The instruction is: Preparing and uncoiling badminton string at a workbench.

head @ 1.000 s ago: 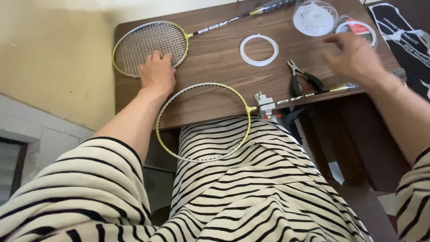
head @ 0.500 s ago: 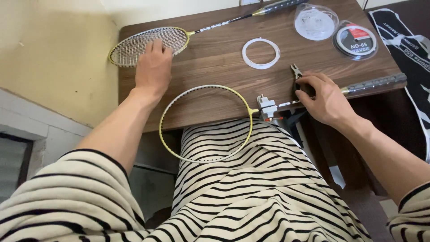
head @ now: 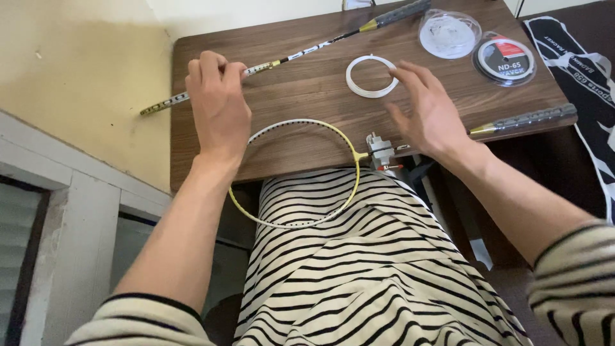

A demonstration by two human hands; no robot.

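Since the earlier frame, the strung racket (head: 282, 62) has turned on edge: its head is no longer seen flat at the desk's far left corner, and only a thin line of frame projects past the desk (head: 307, 96) edge at the left. Left hand (head: 218, 106) lies over this racket where frame meets shaft; its fingers (head: 211, 67) curl over it, but whether they grip it or merely rest on it cannot be told. The racket's shaft runs up and right to a grey grip at the desk's far edge.

Near the front edge, the unstrung yellow racket frame (head: 301, 173) lies half on the desk and half out over a black-and-white striped lap (head: 346, 269). A small white and grey clamp (head: 380, 150) sits at its throat, just beside the right wrist. Its shaft passes under the right hand to a grey grip (head: 528, 118) at the desk's right edge.

Right hand (head: 429, 115) has left the spot by the clamp where it rested half a second ago; it now hovers above the desk, fingers (head: 413, 74) spread wide and holding nothing, their tips just beside the white string coil (head: 371, 75). The pliers seen earlier are now hidden.

Further right stand a clear round spool case (head: 450, 33) and a black string reel (head: 505, 61), near each other at the far right corner. A black racket cover (head: 576, 57) lies beyond the desk's right side.
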